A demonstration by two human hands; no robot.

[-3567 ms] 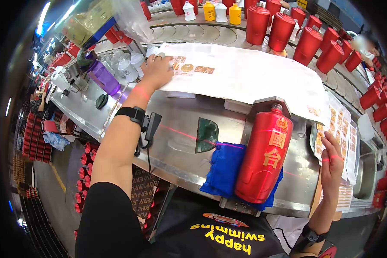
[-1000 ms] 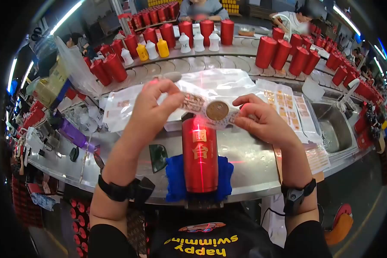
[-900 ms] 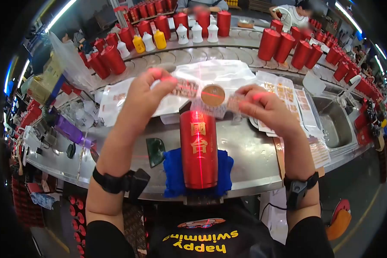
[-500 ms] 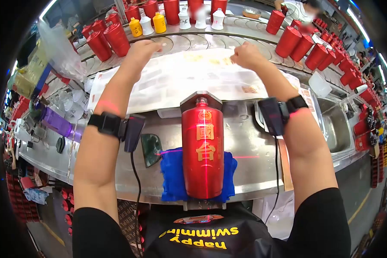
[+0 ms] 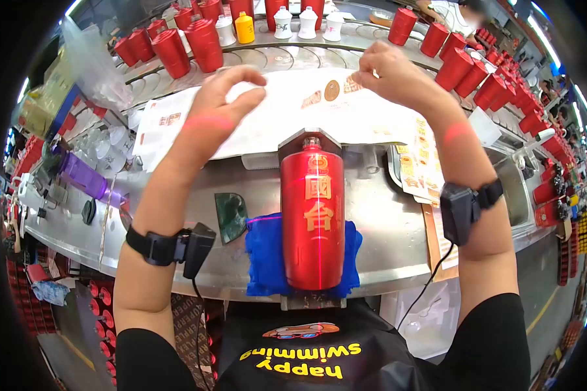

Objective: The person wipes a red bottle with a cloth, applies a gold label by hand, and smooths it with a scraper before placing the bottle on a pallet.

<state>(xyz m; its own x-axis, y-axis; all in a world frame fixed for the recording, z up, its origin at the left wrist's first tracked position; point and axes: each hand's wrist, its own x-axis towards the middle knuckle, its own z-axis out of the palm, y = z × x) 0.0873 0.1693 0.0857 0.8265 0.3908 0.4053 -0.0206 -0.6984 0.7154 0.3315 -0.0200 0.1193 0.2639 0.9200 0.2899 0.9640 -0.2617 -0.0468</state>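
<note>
My left hand (image 5: 227, 98) is open over the left part of a large white sheet (image 5: 287, 117), thumb and fingers apart with nothing between them. Above the sheet's far right part, my right hand (image 5: 392, 70) has its fingers curled in towards the thumb. Whether anything is pinched there I cannot make out. Printed brown and gold decals, one of them round (image 5: 332, 90), show beside its fingertips. In front of me a red bottle (image 5: 313, 221) with gold characters lies in a dark metal holder (image 5: 329, 143), over a blue cloth (image 5: 264, 260).
A dark green scraper-like piece (image 5: 230, 217) lies left of the bottle. Gold-printed sheets (image 5: 419, 166) are on the right, by a sink (image 5: 512, 189). Red bottles (image 5: 204, 45) and small white bottles (image 5: 308, 23) stand on a conveyor behind. A purple container (image 5: 83, 177) stands left.
My left hand has opened from a closed shape and come nearer me. My right hand has shifted slightly up and right. The white sheet has shifted, uncovering gold-printed sheets at right; bottles behind have moved along.
</note>
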